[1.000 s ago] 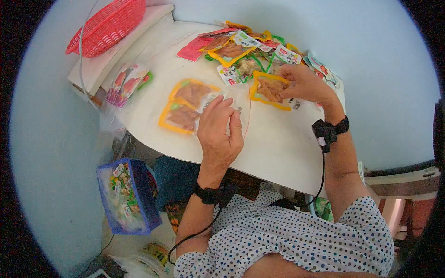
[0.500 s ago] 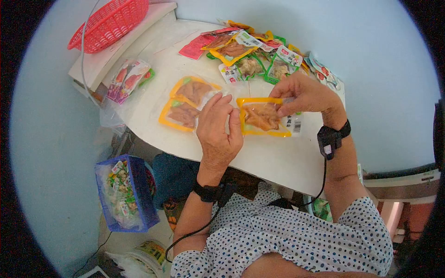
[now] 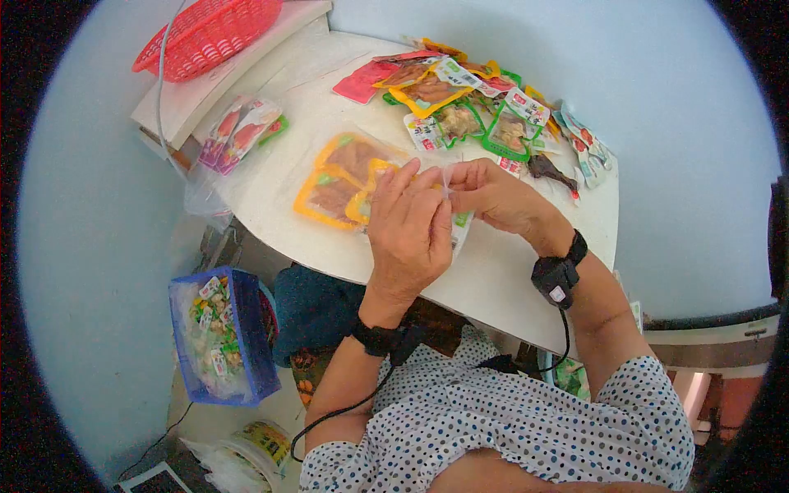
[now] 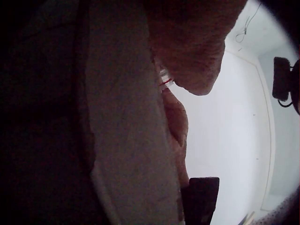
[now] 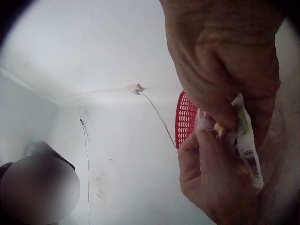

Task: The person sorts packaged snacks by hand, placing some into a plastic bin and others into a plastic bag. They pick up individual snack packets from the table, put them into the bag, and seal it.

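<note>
A clear plastic bag (image 3: 308, 156) lies on the table with yellow-edged food packets (image 3: 333, 197) in it. Over its mouth my left hand (image 3: 411, 226) grips the film, fingers bent across it. Opposite, my right hand (image 3: 501, 197) pinches film standing up between the two hands. Another yellow-edged packet (image 3: 358, 207) reaches under the left hand toward the bagged ones, its white printed end (image 3: 462, 237) sticking out below the fingers; its middle is hidden. The right wrist view shows both hands close around a packet with a barcode (image 5: 251, 159). The left wrist view is mostly dark.
Mixed packets (image 3: 460, 94) are heaped at the table's back, a dark drumstick (image 3: 552, 172) at their right. Purple-and-red packets (image 3: 238, 135) lie left. A red basket (image 3: 209, 41) sits on a raised ledge. Below the table stand a blue crate (image 3: 255, 345) and a bucket (image 3: 267, 448).
My right hand took a yellow-edged packet from beside the heap leftward to the bag's mouth, then moved from the packet to the film. The packet now lies partly under my left hand.
</note>
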The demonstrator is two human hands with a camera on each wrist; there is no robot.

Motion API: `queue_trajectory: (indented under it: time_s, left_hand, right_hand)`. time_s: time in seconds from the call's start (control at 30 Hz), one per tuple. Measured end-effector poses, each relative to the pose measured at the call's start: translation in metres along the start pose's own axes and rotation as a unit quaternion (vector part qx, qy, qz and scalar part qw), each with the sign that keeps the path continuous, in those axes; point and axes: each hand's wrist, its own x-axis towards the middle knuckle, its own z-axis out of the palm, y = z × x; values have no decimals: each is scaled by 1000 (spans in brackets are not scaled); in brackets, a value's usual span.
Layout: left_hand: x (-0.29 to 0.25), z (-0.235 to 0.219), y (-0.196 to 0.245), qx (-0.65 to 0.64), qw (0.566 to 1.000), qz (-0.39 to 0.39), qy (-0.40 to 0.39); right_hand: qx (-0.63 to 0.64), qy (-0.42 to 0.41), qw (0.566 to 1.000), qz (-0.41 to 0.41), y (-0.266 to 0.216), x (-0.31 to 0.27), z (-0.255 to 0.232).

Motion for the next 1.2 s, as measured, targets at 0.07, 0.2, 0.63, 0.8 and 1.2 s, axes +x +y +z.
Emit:
queue_trajectory:
  time_s: [0.07,0.2,0.63,0.8,1.2]
  left_hand:
    - [2,-1,2,-6,1000,0,-1]
    - [1,-1,-1,-17,1000,4,-9]
    - [2,-2,3,-26,1000,-3,-14]
    - [4,-3,3,-33,999,-6,-24]
    - [3,-1,1,-29,999,-3,-30]
  right_hand:
    - [73,-14,997,-9,4,3,7]
    - [49,-31,998,-17,6,3,26]
    - [-99,245,964,-21,26,14,28]
    - [27,208,975,-68,24,11,41]
    - [-34,201,976,-71,21,10,42]
